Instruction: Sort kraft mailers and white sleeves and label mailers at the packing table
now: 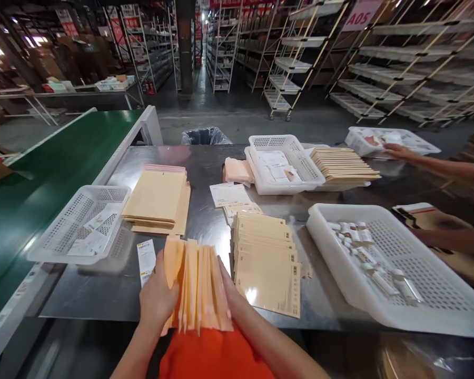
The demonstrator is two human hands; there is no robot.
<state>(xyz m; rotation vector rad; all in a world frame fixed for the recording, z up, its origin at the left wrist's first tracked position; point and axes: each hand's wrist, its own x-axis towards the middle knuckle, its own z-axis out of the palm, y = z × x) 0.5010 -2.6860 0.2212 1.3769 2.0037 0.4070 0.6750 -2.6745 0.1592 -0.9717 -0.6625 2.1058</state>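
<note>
A bundle of padded envelopes [199, 287] stands on edge at the table's front, its long edges facing me. My left hand [158, 295] grips it from the left, the thumb pressed on the nearest envelope. On the other side my right hand [231, 289] presses against the bundle; most of its fingers are hidden behind it. Close to my left hand lies a printed label slip [146, 259]. Right of my right hand, a fanned row of flat tan envelopes [266, 273] rests on the metal table [118, 295]. Behind the bundle sits a stack of larger tan mailers [156, 195].
A white basket [114, 192] with paper slips stands left, beside a green conveyor belt [75, 142]. To the right, another white basket [363, 210] holds several small bottles. White trays [274, 139] and stacked envelopes [343, 168] stand behind. A co-worker's hand [398, 151] reaches into a far basket [426, 145].
</note>
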